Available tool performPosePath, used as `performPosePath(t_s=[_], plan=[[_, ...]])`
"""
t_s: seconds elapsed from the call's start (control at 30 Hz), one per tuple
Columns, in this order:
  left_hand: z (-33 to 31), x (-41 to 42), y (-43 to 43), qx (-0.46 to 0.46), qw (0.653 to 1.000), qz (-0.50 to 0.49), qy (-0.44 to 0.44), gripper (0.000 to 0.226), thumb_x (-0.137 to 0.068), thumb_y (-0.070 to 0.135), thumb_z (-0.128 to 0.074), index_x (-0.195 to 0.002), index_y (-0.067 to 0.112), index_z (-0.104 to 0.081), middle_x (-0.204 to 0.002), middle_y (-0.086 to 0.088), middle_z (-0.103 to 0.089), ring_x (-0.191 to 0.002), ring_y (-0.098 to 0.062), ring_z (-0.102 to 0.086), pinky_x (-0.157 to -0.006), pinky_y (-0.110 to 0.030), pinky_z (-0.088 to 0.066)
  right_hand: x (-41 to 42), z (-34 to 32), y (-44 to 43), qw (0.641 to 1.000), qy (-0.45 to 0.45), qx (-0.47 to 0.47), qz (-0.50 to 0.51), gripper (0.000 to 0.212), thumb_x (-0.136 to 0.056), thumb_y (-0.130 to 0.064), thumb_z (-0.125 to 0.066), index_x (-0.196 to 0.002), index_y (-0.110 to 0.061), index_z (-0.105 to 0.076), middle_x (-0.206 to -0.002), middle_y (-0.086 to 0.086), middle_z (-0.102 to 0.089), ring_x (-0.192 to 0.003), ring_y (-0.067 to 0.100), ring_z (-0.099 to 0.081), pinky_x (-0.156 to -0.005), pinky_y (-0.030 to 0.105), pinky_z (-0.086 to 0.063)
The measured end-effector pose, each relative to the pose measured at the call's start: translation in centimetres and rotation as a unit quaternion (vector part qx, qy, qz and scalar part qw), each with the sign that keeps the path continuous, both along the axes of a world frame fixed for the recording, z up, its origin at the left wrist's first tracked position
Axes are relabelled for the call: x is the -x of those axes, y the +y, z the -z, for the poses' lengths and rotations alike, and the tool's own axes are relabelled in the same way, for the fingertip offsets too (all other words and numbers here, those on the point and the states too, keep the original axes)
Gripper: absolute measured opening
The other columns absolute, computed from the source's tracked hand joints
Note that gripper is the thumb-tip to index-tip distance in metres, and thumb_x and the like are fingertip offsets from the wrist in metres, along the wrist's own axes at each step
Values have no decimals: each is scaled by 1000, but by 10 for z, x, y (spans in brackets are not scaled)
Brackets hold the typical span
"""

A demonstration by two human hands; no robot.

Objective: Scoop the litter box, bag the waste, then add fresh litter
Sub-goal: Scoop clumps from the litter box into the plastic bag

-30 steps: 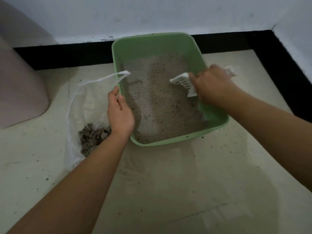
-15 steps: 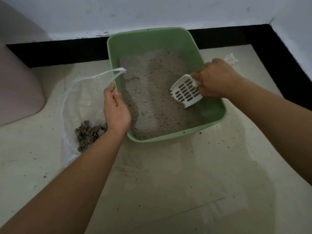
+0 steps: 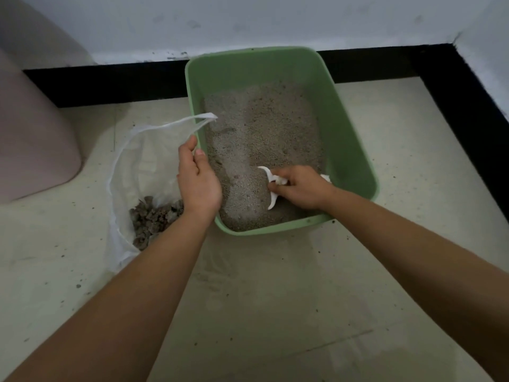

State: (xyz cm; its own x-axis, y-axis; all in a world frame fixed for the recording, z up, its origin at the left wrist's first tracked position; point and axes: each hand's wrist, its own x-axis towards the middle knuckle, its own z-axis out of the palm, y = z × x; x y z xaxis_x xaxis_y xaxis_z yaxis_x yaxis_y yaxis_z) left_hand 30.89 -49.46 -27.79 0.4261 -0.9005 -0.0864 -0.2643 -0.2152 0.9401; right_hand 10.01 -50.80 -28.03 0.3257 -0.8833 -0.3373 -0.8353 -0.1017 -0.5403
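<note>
Working from the near edge outward, I recorded the right hand (image 3: 300, 188) curled tight round the handle of the white scoop (image 3: 271, 188), which stood edge-on with its blade sunk in the litter (image 3: 261, 128) at the box's 6 o'clock end. Half a second before, that scoop was held clear of the litter towards 3 o'clock, slots showing. It had since dropped and dug in, so I judged another sifting pass begun, with bagging unfinished. At 9 o'clock of the box the left hand (image 3: 198, 177) pinched the rim of the clear bag (image 3: 137, 161), keeping its mouth agape beside the wall. Grey clumps (image 3: 154, 216) lay inside. The green litter box (image 3: 355, 150) sat against the black skirting (image 3: 110, 81) at 12 o'clock.
</note>
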Motion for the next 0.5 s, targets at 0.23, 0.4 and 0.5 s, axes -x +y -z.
performPosePath(t_s=[0.23, 0.4, 0.5], plan=[[2, -1, 0, 3, 1000, 2, 27, 37, -107, 24, -30, -142, 18, -42, -133, 2, -53, -121, -13, -48, -102, -23, -37, 4, -6, 2, 986, -136, -22, 92, 33, -99, -29, -58, -130, -19, -65, -112, -2, -71, -103, 12, -64, -89, 29, -47], [3, -1, 0, 5, 1000, -1, 23, 38, -107, 24, -31, -142, 19, -43, -137, -1, -53, -126, -16, -47, -110, -35, -36, 12, -15, 1, 968, -189, 34, 165, 33, -98, -28, -60, -130, -21, -65, -115, -5, -71, -108, 10, -64, -100, 32, -49], [2, -1, 0, 1, 1000, -1, 25, 38, -107, 25, -30, -142, 20, -43, -136, -1, -53, -126, -17, -48, -110, -36, -37, 19, -18, 4, 958, -205, 59, 194, 33, -97, -29, -60, -128, -20, -66, -111, -7, -72, -106, 9, -65, -96, 29, -51]])
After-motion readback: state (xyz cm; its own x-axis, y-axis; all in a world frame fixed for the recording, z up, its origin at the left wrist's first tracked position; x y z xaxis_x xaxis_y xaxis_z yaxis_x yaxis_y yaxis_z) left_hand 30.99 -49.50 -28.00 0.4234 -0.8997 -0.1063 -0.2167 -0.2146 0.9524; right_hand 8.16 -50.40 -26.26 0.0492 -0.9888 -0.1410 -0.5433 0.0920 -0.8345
